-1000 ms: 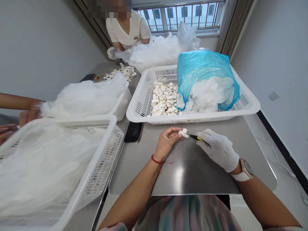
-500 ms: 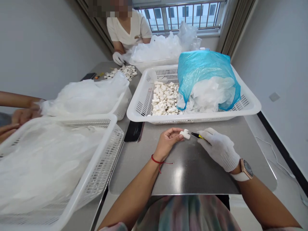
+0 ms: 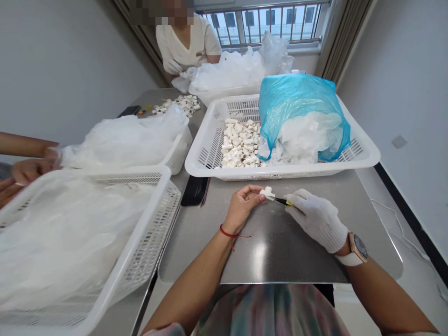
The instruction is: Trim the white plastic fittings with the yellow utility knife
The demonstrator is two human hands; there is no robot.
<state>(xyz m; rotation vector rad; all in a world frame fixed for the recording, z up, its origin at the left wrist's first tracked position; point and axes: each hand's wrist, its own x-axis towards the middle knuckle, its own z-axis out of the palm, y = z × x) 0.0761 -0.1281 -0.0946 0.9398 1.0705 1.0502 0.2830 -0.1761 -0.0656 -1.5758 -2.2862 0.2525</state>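
My bare left hand [image 3: 243, 205] pinches a small white plastic tee pipe fitting [image 3: 268, 192] between thumb and fingers above the metal table. In my gloved right hand [image 3: 317, 218] is a slim black-and-yellow tool [image 3: 281, 201], its handle mostly covered by the fingers. The dark tip meets the fitting's right-hand opening; whether it reaches inside I cannot tell. Beyond my hands, a heap of similar white fittings [image 3: 241, 142] lies in a white plastic basket [image 3: 224, 172], beside a blue plastic bag [image 3: 297, 91].
A phone [image 3: 194, 190] lies left of my hands. Baskets [image 3: 154, 242] holding clear plastic bags stand on the left, where another person's hands [image 3: 26, 175] show. Across the table, a co-worker [image 3: 187, 44] with gloves sits behind more fittings [image 3: 184, 105].
The tool's tip has come left and down onto the fitting, which has turned slightly in my left hand. The far co-worker's gloved hand has lifted from the fittings to a plastic bag.
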